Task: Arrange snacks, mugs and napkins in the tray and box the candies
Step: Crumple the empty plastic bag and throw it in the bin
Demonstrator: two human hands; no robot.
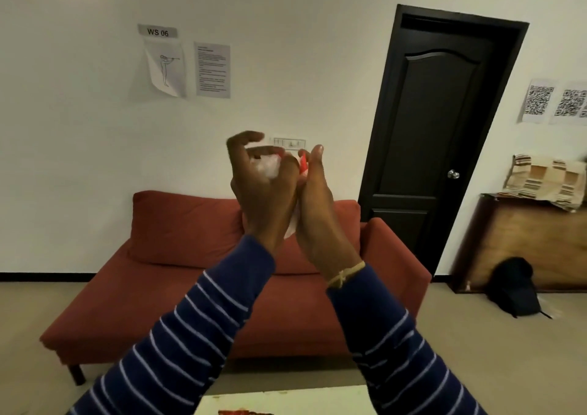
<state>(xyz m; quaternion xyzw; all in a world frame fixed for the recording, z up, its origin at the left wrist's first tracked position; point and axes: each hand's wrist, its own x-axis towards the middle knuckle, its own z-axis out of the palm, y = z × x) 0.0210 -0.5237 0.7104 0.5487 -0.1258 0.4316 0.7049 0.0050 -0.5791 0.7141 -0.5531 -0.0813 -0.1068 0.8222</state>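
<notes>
Two hands are raised together in front of the red sofa (197,255), clasping one crinkled white-and-red wrapper (273,165) between them. It runs roughly upright, top toward the wall switch plate (289,143). Left hand (259,192) curls loosely round its white upper part, fingers half bent; right hand (317,205) presses flat against its red edge, fingers straight, pointing up.

Dim, even indoor light, prob. from overhead; walls look grey. Wide-angle bends door (435,141) and wall edges. Motion blur at right, cabinet (524,243) and black bag (513,290) smeared. Raised left hand (260,189) soft.
</notes>
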